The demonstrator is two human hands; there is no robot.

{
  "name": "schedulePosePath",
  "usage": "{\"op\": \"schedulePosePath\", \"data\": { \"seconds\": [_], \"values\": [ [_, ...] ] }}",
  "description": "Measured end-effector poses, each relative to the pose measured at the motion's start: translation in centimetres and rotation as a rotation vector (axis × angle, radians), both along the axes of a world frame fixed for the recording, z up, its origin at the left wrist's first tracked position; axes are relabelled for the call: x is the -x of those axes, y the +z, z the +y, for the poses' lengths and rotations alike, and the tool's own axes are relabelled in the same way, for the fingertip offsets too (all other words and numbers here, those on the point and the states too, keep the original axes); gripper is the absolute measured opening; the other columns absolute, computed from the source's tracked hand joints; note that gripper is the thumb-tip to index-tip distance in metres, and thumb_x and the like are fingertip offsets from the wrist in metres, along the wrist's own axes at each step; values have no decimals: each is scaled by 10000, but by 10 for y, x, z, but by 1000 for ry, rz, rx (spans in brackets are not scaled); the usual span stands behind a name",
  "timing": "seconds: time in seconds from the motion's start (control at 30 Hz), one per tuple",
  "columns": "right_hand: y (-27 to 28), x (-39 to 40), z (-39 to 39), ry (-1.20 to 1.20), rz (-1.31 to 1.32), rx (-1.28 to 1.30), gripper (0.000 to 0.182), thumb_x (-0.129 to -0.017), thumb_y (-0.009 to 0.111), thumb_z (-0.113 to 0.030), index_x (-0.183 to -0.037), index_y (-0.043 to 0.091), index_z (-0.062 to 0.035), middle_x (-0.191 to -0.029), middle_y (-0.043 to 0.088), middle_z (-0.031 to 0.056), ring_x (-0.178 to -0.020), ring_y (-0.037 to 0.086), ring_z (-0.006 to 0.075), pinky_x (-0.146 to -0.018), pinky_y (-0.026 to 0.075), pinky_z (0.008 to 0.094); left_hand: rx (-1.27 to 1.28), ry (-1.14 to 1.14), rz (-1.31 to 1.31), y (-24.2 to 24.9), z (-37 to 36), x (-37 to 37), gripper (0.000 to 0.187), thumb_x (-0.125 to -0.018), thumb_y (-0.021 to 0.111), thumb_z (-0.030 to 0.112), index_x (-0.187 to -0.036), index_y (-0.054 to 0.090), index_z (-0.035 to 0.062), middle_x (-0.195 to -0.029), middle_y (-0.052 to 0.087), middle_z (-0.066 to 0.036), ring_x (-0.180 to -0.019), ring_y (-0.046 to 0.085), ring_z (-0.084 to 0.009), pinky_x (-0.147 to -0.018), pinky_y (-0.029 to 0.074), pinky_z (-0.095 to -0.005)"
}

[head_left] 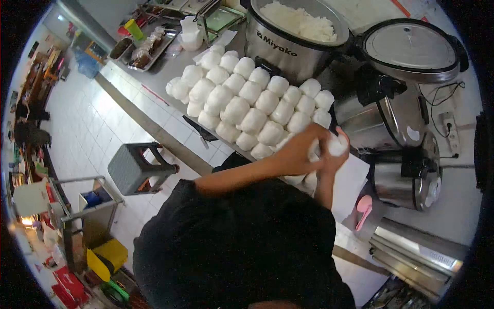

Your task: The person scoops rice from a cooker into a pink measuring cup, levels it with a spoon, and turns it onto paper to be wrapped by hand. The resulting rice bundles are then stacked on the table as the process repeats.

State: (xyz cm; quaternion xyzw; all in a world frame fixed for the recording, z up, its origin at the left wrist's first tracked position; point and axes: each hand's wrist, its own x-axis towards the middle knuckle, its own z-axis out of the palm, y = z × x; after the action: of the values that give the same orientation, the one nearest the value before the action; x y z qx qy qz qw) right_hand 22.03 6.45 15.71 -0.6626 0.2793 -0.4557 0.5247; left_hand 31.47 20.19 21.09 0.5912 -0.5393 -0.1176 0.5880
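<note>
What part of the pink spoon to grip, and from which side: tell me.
Grip the slim handle of the pink spoon, coming from the near edge of the counter. The handle points that way, while the broad bowl lies nearer the rice cookers.

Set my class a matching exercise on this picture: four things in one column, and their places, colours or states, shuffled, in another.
Things
1. Stool
2. Spoon
3. Rice
4. White bundles

Descriptions
A. Pink
B. Packed together in rows
C. Grey, standing on the tiled floor
D. Inside the open cooker

Right pairs: 1-C, 2-A, 3-D, 4-B
</note>
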Motion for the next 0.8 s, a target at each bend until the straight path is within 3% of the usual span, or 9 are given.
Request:
{"op": "schedulePosePath", "data": {
  "seconds": [0.13,0.2,0.33,0.4,0.47,0.53,0.63,0.67,0.8],
  "values": [
    [30,-67,66,-178,39,-10,317,-849,754,-235,-1042,590,-44,-990,592,46,-908,567,174,-846,477,333,-17,20,119,-18,33,-43,645,-847,676,217,-1379,388,-6,-1291,472,-222,-1180,479,-348,-1025,359,-410],
    [17,-75,84,-6,19,-135,397,-923,616,-392,-1108,573,-43,-1040,590,57,-960,567,185,-882,464,338,91,103,161,-35,34,-37,668,-876,656,244,-1411,353,-18,-1311,465,-225,-1200,464,-362,-1038,347,-418],
    [41,-80,105,264,-250,-845,685,-984,309,-622,-1310,468,-41,-1229,542,97,-1155,510,221,-1020,375,341,-22,331,136,-51,25,-41,726,-860,694,336,-1385,364,-41,-1311,455,-247,-1207,440,-393,-1048,333,-448],
    [31,-75,96,344,-276,-606,711,-985,285,-626,-1388,388,-49,-1331,475,112,-1245,443,230,-1077,304,343,-253,497,-185,-50,16,-53,774,-821,735,384,-1362,376,-37,-1283,465,-282,-1178,478,-399,-1005,379,-455],
    [16,-69,82,435,-305,-486,722,-999,202,-607,-1478,264,-70,-1457,372,115,-1365,329,237,-1158,176,356,-124,377,46,-43,-2,-58,778,-814,739,385,-1363,377,-31,-1271,474,-296,-1140,515,-413,-959,414,-455],
    [10,-58,67,439,-244,-424,722,-1001,213,-600,-1482,256,-64,-1469,355,112,-1373,318,235,-1158,173,358,-28,341,290,-26,-16,-47,724,-780,759,378,-1296,455,-29,-1211,530,-292,-1094,561,-423,-899,458,-448],
    [0,-38,40,418,-126,-404,807,-968,321,-622,-1511,189,-39,-1419,336,93,-1348,308,223,-1144,179,362,-215,228,226,-25,-38,-51,645,-737,777,355,-1192,540,-34,-1095,605,-258,-1030,604,-389,-865,483,-438],
    [-4,-32,32,391,-91,-403,870,-936,385,-653,-1510,186,-30,-1338,369,74,-1297,339,214,-1125,197,353,-123,403,-157,-29,-51,-52,588,-704,787,327,-1120,582,-34,-983,652,-224,-934,648,-357,-806,510,-422],
    [-22,-3,-3,378,-48,-369,961,-892,483,-660,-1530,139,-28,-1297,385,63,-1278,338,213,-1119,197,362,-82,153,101,-37,-81,-36,597,-703,786,328,-1134,578,-30,-972,664,-226,-887,666,-359,-760,525,-423]
  ]
}}
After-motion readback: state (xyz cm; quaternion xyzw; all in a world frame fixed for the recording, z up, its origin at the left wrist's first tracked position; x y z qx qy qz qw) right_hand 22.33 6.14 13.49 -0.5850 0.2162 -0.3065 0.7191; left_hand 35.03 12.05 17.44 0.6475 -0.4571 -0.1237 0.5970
